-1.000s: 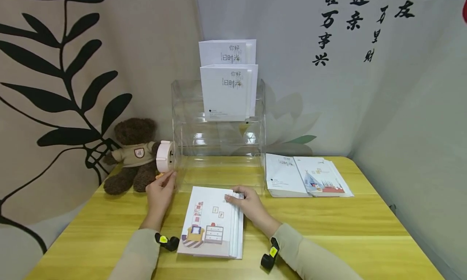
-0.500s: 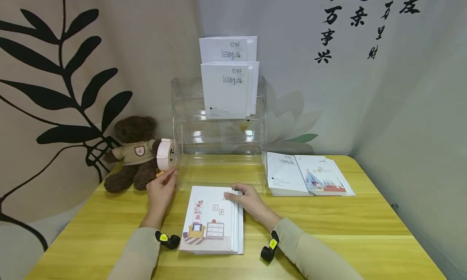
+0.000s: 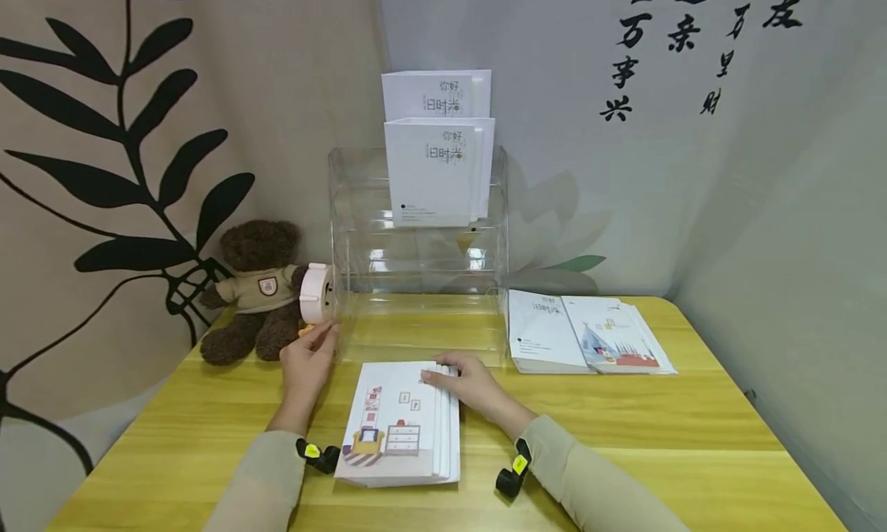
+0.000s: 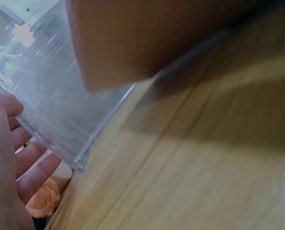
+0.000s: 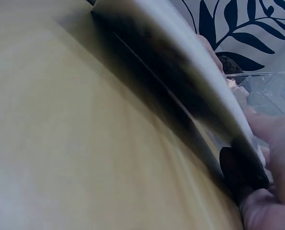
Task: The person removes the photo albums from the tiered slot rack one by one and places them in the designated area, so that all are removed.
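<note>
My right hand (image 3: 474, 386) grips a small stack of white booklets (image 3: 391, 432) by its upper right corner, thumb on top and fingers underneath. The cover shows an armchair and a chest of drawers. In the right wrist view the booklets' underside (image 5: 180, 72) is tilted, with a gap over the table. A clear acrylic display rack (image 3: 423, 286) stands at the back. My left hand (image 3: 308, 363) pinches the rack's front left edge; the left wrist view shows the thumb on the clear panel (image 4: 65, 115) and the fingers outside it.
Two groups of white booklets (image 3: 440, 174) stand in the rack's upper tiers. More booklets (image 3: 547, 332) lie in two piles to its right. A brown teddy bear (image 3: 259, 293) and a round pinkish-white object (image 3: 316, 293) sit left of the rack. Patterned cloth (image 3: 443, 24) hangs behind.
The booklet stack has shifted slightly left and its top edge sits a little nearer to me, still in the right hand. The left hand stays at the rack's edge.
</note>
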Demonstrator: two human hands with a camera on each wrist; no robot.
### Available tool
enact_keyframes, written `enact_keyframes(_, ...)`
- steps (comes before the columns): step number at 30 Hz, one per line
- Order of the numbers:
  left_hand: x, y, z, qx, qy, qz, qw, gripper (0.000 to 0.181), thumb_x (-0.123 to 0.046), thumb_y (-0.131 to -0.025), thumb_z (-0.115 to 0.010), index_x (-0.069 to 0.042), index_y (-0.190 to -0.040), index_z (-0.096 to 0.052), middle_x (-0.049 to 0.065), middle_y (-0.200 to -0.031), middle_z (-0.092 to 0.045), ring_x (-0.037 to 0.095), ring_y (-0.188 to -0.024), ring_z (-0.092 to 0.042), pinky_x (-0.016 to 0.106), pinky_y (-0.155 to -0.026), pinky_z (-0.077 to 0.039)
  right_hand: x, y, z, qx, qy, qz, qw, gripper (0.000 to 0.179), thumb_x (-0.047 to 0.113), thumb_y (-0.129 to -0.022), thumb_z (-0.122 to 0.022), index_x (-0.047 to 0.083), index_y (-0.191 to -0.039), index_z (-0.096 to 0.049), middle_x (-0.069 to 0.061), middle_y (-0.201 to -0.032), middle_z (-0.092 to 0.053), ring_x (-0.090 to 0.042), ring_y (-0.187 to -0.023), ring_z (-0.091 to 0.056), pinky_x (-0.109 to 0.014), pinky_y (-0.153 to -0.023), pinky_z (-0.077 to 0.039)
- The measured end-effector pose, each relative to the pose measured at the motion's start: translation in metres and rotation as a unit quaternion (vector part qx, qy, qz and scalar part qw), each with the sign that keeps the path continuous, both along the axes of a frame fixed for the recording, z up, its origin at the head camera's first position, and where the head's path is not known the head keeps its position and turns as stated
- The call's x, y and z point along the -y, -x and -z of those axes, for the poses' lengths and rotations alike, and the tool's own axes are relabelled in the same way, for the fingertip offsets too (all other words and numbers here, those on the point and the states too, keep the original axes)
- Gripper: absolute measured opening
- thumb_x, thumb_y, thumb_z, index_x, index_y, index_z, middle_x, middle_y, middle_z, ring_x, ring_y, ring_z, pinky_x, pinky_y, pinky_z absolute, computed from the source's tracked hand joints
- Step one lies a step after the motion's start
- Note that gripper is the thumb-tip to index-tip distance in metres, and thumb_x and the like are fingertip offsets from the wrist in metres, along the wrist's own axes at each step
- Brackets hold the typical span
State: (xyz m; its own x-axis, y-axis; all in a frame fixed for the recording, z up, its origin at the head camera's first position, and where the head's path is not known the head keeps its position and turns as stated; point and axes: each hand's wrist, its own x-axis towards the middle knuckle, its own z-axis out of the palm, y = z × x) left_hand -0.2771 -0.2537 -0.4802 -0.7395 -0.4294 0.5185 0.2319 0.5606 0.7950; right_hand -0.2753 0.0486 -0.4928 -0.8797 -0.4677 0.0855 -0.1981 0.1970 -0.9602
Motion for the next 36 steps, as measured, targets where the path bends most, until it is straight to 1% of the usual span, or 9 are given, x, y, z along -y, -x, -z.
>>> enact_keyframes(3,-0.0004,0.0002,0.0003,-0.004,-0.004,0.004,1.0000,0.026,-0.031,-0.094,-0.074,-0.013,-0.112,-0.080,0.006,-0.100,-0.077,-0.009,-0.077,-0.062,0.007,-0.064,-0.047,-0.0012,-0.0016,0.0004,-0.008,-0.011,-0.001,0.9999,0.044,0.043,-0.091,-0.074,0.014,-0.124,-0.070,0.002,-0.110,-0.071,-0.016,-0.089,-0.068,-0.031,-0.080,-0.054)
enact_keyframes(6,-0.0007,0.0006,0.0012,-0.006,-0.012,0.005,0.9999,0.026,-0.029,-0.094,-0.074,-0.011,-0.111,-0.080,0.009,-0.100,-0.077,-0.010,-0.076,-0.062,0.008,-0.063,-0.047,-0.0017,-0.0027,0.0002,0.000,0.003,-0.005,1.0000,0.051,0.039,-0.090,-0.077,0.012,-0.131,-0.066,0.001,-0.117,-0.069,-0.016,-0.096,-0.066,-0.032,-0.084,-0.053)
enact_keyframes(11,-0.0032,0.0017,-0.0004,-0.005,-0.032,0.015,0.9994,0.024,-0.025,-0.093,-0.075,-0.007,-0.110,-0.080,0.012,-0.100,-0.076,-0.012,-0.074,-0.062,0.008,-0.062,-0.048,-0.0038,-0.0030,-0.0018,0.026,0.034,-0.010,0.9990,0.050,0.029,-0.088,-0.081,0.011,-0.131,-0.065,-0.002,-0.116,-0.070,-0.018,-0.095,-0.066,-0.032,-0.079,-0.054)
enact_keyframes(15,-0.0031,0.0017,-0.0011,0.002,-0.044,0.020,0.9988,0.025,-0.025,-0.093,-0.074,-0.008,-0.110,-0.080,0.011,-0.100,-0.076,-0.013,-0.074,-0.062,0.009,-0.062,-0.049,-0.0040,-0.0031,-0.0025,0.034,0.053,-0.014,0.9979,0.048,0.026,-0.087,-0.081,0.010,-0.129,-0.066,-0.005,-0.114,-0.070,-0.020,-0.093,-0.066,-0.032,-0.076,-0.055)
enact_keyframes(21,-0.0020,0.0003,0.0001,0.020,-0.034,0.007,0.9992,0.028,-0.033,-0.094,-0.072,-0.012,-0.113,-0.079,0.008,-0.100,-0.077,-0.011,-0.074,-0.062,0.009,-0.062,-0.048,-0.0032,-0.0028,0.0013,0.008,0.022,-0.008,0.9997,0.046,0.029,-0.087,-0.081,0.011,-0.127,-0.068,-0.003,-0.113,-0.071,-0.018,-0.091,-0.068,-0.032,-0.077,-0.056)
enact_keyframes(24,-0.0016,-0.0007,0.0011,0.024,-0.034,0.006,0.9991,0.029,-0.033,-0.094,-0.073,-0.012,-0.113,-0.079,0.008,-0.100,-0.077,-0.011,-0.074,-0.062,0.009,-0.062,-0.048,-0.0028,-0.0039,0.0032,-0.019,-0.017,-0.003,0.9997,0.045,0.035,-0.087,-0.081,0.016,-0.125,-0.069,0.002,-0.113,-0.071,-0.015,-0.096,-0.067,-0.032,-0.084,-0.054)
enact_keyframes(28,-0.0015,-0.0003,0.0015,0.026,-0.040,0.008,0.9988,0.030,-0.034,-0.094,-0.073,-0.012,-0.114,-0.079,0.008,-0.100,-0.077,-0.009,-0.072,-0.063,0.011,-0.061,-0.049,-0.0022,-0.0054,0.0020,-0.057,-0.056,0.003,0.9968,0.045,0.042,-0.086,-0.080,0.019,-0.123,-0.071,0.008,-0.113,-0.071,-0.012,-0.104,-0.063,-0.035,-0.094,-0.050)
enact_keyframes(32,-0.0017,0.0011,0.0003,0.026,-0.047,0.015,0.9984,0.032,-0.036,-0.095,-0.072,-0.013,-0.115,-0.079,0.009,-0.099,-0.077,-0.004,-0.066,-0.064,0.014,-0.057,-0.049,-0.0016,-0.0059,-0.0002,-0.073,-0.063,0.007,0.9953,0.045,0.043,-0.087,-0.079,0.019,-0.124,-0.071,0.008,-0.116,-0.070,-0.012,-0.110,-0.062,-0.038,-0.098,-0.047)
enact_keyframes(36,-0.0017,0.0012,0.0005,0.025,-0.048,0.017,0.9984,0.031,-0.036,-0.094,-0.072,-0.012,-0.114,-0.079,0.009,-0.098,-0.077,-0.004,-0.064,-0.064,0.014,-0.056,-0.049,-0.0011,-0.0078,-0.0016,-0.075,-0.066,0.012,0.9949,0.044,0.043,-0.087,-0.079,0.020,-0.124,-0.071,0.007,-0.119,-0.069,-0.014,-0.114,-0.060,-0.040,-0.100,-0.046)
